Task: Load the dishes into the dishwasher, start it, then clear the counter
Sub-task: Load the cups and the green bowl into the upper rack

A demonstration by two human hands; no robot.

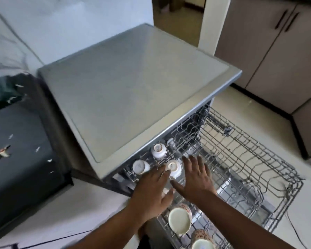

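The silver dishwasher [133,83] stands open with its wire upper rack [241,155] pulled out. Three white cups sit upside down in the rack's left part: one at the back [158,150], one at the left [140,167], and one in front [175,168]. My left hand [151,191] reaches over the rack with its fingertips touching the front cup. My right hand [196,175] hovers flat just right of that cup, fingers spread. Two patterned bowls [180,221] [203,239] stand in the rack near me.
A dark appliance [20,141] with paper scraps on top stands left of the dishwasher. Beige cabinets [276,51] line the right wall. A doorway [178,20] opens behind. A thin cable [294,229] lies on the pale floor at the right.
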